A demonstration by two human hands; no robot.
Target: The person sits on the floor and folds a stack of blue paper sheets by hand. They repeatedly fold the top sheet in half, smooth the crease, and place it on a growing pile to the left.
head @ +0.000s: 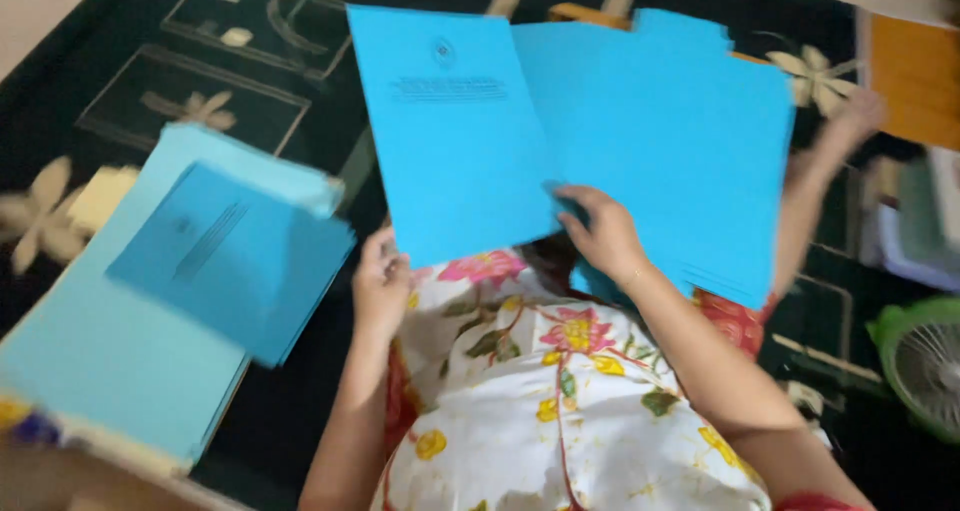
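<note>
From my feed, the whole view smears with motion. The print on the bright blue cover (455,131) is too blurred to read. My left hand's fingers (385,251) vanish behind that cover's lower edge. The pale blue stack (120,351) and green fan (925,361) run off frame.
</note>
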